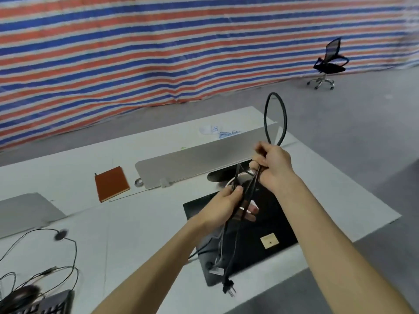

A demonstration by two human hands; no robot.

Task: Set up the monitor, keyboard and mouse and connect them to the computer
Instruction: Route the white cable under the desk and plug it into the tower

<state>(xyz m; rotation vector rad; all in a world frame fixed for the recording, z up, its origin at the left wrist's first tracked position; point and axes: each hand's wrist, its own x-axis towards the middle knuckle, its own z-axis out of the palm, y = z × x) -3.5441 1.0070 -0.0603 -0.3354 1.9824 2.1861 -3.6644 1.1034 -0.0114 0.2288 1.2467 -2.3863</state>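
A three-pronged plug (227,288) dangles closest to the camera, directly below the left hand (226,201), which grips bunched strands of a thick black power cable (265,121). Just beyond and above it, the right hand (273,166) clenches the same bundle, and a tall loop of cable stands up from its fist. The cable's long axis runs from that loop down towards the person, leaving the left hand nearer the plug. Under both hands a flat black panel (267,225), apparently the monitor, lies on the white table (140,223). A dark keyboard (54,302) sits well to the left hand's left, and a brown notebook (111,184) lies farther off.
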